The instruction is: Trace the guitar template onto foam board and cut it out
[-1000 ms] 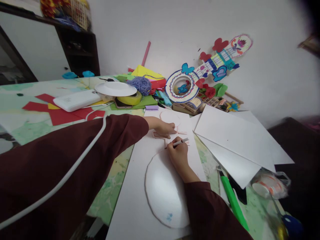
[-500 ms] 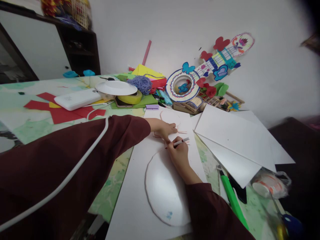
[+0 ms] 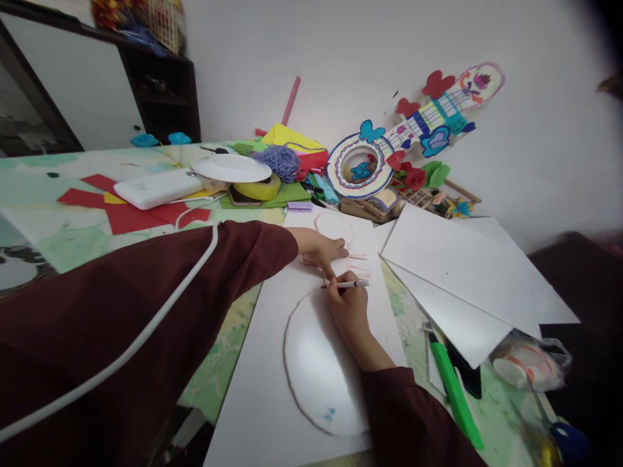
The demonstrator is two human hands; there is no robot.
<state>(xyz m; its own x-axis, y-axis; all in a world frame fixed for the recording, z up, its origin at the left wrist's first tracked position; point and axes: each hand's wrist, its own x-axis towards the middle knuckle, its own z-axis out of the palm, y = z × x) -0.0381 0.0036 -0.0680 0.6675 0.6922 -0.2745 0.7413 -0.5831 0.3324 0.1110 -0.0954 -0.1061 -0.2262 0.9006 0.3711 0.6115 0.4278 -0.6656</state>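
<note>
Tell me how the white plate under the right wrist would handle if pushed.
The plate looks thin and paper-like, so probably light and bendy. Lying flat on the smooth white sheet, it would likely slide easily, though the right hand, holding a pen, rests across its edge. Flat, it seems unlikely to roll or tip.

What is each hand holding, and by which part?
Right hand grips a white pen by the barrel near its tip; the back end sticks out. Left hand holds nothing, resting on the white sheet.

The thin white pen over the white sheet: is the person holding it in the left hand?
No, the right hand grips the thin white pen, while the left hand rests on the white sheet.
</note>
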